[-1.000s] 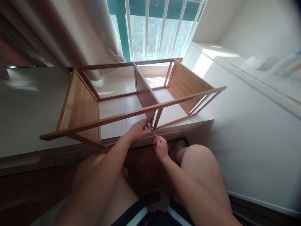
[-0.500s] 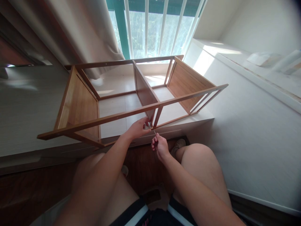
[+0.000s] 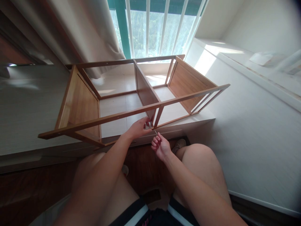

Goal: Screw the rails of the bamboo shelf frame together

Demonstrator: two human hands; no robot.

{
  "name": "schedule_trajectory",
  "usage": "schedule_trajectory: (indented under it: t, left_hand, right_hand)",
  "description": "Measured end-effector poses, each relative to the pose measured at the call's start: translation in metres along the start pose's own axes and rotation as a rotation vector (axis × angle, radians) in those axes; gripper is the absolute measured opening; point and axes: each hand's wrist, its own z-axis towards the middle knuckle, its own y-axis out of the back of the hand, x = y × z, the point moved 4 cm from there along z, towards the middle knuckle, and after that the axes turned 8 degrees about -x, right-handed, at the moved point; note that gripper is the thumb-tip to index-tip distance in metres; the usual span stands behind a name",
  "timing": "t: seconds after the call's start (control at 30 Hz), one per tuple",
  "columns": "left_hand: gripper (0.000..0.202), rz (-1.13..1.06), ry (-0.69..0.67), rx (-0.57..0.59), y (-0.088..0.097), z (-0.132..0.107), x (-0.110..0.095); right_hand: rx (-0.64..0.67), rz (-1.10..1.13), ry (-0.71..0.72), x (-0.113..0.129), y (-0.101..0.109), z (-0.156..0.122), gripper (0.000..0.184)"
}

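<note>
A brown wooden shelf frame (image 3: 113, 117) lies on its side on the pale ledge, with a middle board (image 3: 147, 86) and a panel at each end. My left hand (image 3: 139, 128) is closed around the frame's lower edge, where the middle board meets the near rail; its fingertips are partly hidden. Just to the right and below, my right hand (image 3: 161, 147) pinches a thin metal rod that looks like a hex key (image 3: 155, 132). The rod's far end points up to the joint beside my left hand. Whether its tip sits in a bolt is too small to tell.
A white ledge (image 3: 30, 116) carries the frame, below a barred window (image 3: 155, 31). A beige curtain (image 3: 94, 31) hangs behind at the left. On the right stands a white wall-like side (image 3: 254, 131). My knees flank the dark wooden floor (image 3: 141, 160).
My right hand has shifted very slightly and its wrist has turned a little, the rod still in its fingers. My left hand stays on the frame. The view has moved slightly.
</note>
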Motion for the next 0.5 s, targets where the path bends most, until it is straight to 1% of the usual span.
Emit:
schedule_trajectory:
  t: [0.2,0.4,0.5]
  left_hand:
    - [0.035,0.004,0.014,0.009,0.0000,0.0004,-0.0003]
    - [0.037,-0.002,0.024,0.013,0.0007,0.0008,-0.0010]
    - [0.037,0.001,0.035,0.018,0.0008,0.0007,-0.0013]
  right_hand:
    - [-0.083,-0.074,0.136,-0.0014,0.0003,0.0015,0.039]
    - [-0.073,-0.063,0.160,-0.0037,0.0003,-0.0006,0.040]
    - [-0.088,-0.103,0.210,-0.0028,0.0015,-0.0004,0.041]
